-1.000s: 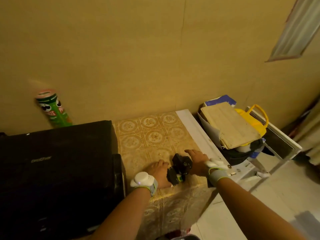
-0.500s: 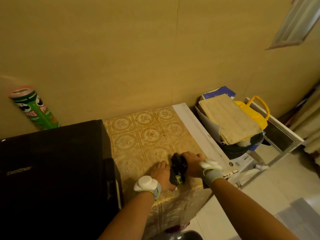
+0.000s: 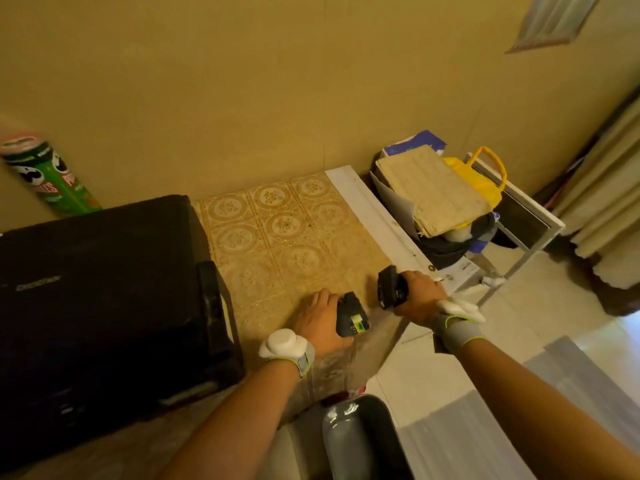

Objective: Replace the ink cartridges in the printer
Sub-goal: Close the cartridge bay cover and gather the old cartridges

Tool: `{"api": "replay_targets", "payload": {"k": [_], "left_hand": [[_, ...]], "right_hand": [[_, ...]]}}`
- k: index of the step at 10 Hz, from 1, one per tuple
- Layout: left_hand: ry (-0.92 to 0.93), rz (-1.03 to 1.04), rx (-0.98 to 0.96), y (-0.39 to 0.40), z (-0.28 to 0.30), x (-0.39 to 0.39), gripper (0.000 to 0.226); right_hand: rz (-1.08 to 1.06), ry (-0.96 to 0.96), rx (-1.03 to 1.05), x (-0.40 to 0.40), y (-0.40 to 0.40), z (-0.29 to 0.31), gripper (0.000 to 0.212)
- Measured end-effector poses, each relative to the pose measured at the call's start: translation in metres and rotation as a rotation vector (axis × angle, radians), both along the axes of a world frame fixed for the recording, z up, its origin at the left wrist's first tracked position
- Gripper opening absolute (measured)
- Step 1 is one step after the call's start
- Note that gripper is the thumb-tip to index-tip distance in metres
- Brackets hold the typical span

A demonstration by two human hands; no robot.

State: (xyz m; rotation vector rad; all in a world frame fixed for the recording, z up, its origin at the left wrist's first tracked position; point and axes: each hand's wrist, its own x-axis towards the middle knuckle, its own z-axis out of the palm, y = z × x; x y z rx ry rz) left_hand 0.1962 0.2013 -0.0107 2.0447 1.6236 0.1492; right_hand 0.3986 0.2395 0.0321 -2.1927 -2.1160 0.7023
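We see our left hand (image 3: 320, 315) closed around one dark ink cartridge (image 3: 351, 315) low on the surface (image 3: 294, 233), and our right hand (image 3: 417, 296) gripping another dark cartridge (image 3: 391, 287) lifted a little near the white edge. We think we hold one in each hand, a little apart, so we can tell them apart before they go in. The black printer (image 3: 100, 299) sits shut just to the left, so it likely must be opened.
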Motion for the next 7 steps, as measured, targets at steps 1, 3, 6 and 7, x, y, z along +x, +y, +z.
{"api": "replay_targets", "payload": {"k": [1, 3, 6, 7], "left_hand": [[0.018, -0.019, -0.018, -0.023, -0.012, 0.008, 0.079], [0.173, -0.098, -0.199, -0.082, -0.066, 0.033, 0.081], [0.368, -0.356, -0.399, -0.107, -0.183, 0.064, 0.078], [0.463, -0.431, -0.425, -0.106, -0.265, 0.080, 0.062]], "right_hand": [[-0.083, 0.009, -0.046, 0.016, -0.031, -0.013, 0.062], [-0.090, -0.032, -0.265, 0.039, -0.114, -0.094, 0.059], [0.202, -0.126, -0.529, 0.025, -0.170, -0.250, 0.070], [0.240, -0.171, -0.536, 0.011, -0.171, -0.338, 0.050]]}}
